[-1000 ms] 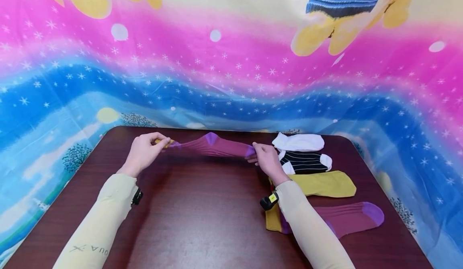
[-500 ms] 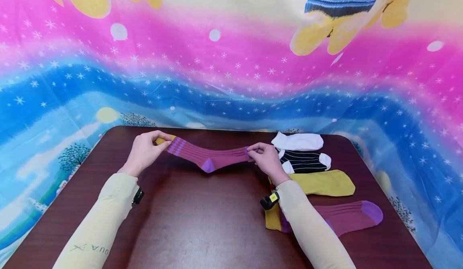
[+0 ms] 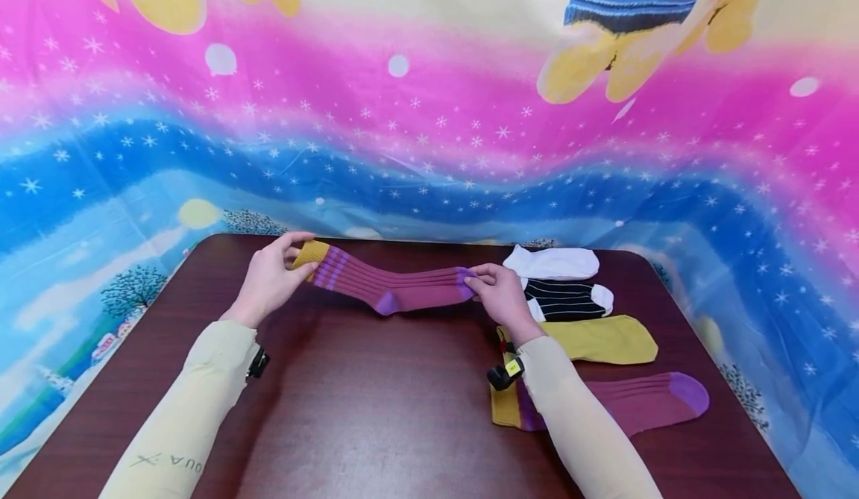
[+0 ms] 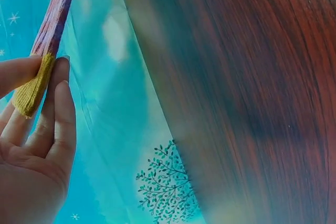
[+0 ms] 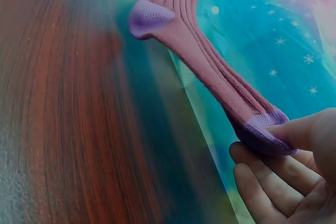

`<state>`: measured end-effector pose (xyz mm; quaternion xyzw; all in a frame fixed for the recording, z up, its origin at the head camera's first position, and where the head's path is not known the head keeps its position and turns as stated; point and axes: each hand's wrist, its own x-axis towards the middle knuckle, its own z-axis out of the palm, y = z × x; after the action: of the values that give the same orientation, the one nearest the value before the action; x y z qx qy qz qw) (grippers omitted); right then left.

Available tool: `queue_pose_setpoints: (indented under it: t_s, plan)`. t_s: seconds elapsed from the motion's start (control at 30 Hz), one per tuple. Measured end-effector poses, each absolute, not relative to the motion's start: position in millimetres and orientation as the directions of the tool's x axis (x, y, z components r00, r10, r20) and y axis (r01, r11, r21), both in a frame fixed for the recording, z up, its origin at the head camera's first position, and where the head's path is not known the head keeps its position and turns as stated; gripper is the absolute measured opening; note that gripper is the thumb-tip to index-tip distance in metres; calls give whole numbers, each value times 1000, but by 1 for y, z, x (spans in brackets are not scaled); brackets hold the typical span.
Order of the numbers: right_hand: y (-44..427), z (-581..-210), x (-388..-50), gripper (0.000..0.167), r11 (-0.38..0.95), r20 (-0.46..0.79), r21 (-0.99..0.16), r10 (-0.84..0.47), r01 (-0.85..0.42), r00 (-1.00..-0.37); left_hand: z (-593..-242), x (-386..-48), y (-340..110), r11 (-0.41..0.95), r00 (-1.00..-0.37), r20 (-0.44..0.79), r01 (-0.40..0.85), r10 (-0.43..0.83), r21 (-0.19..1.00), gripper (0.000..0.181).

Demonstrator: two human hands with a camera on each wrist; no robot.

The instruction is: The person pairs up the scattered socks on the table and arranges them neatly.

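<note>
A mauve ribbed sock (image 3: pixel 365 283) with a purple heel and toe and a mustard cuff is stretched between both hands above the table. My left hand (image 3: pixel 268 275) pinches its mustard cuff; the left wrist view shows the cuff (image 4: pixel 35 90) between thumb and fingers. At the other end my right hand (image 3: pixel 502 296) pinches the purple toe (image 5: pixel 265 132), thumb on top and fingers beneath. The heel points down toward the table. A matching mauve sock (image 3: pixel 647 402) lies at the right, partly hidden by the right forearm.
On the right of the dark wooden table (image 3: pixel 376 424) lie a white sock (image 3: pixel 553 263), a black striped sock (image 3: pixel 567 300) and a mustard sock (image 3: pixel 604 339), in a column above the matching one. A printed cloth (image 3: pixel 416 148) hangs behind the table.
The held sock has swung from heel up to heel down, and its flat side now faces the head camera. The left fingers have spread, showing more of the cuff. Both hands have barely moved.
</note>
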<state>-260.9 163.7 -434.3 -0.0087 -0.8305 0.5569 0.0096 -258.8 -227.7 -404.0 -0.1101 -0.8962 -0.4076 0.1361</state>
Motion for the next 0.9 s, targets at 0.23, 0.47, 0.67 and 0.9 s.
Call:
queue_pose_setpoints:
  t_s: [0.23,0.47,0.67,0.9]
  plan:
    - [166,-434,-260,22,253,9,-967,45,3,-999,-403,-258,-224,638,-952,290,286,101,715,54]
    - [173,-428,-259,24,148,-78,-985,61,86,-995,-405,-258,-220,639,-960,254,267,115,721,60]
    - [182,-424,-258,28,137,-126,-981,75,136,-989,-407,-257,-215,639,-962,240,267,131,721,36]
    - [192,-422,-256,30,47,-132,-990,72,136,-989,-407,-257,-208,663,-954,252,296,165,688,14]
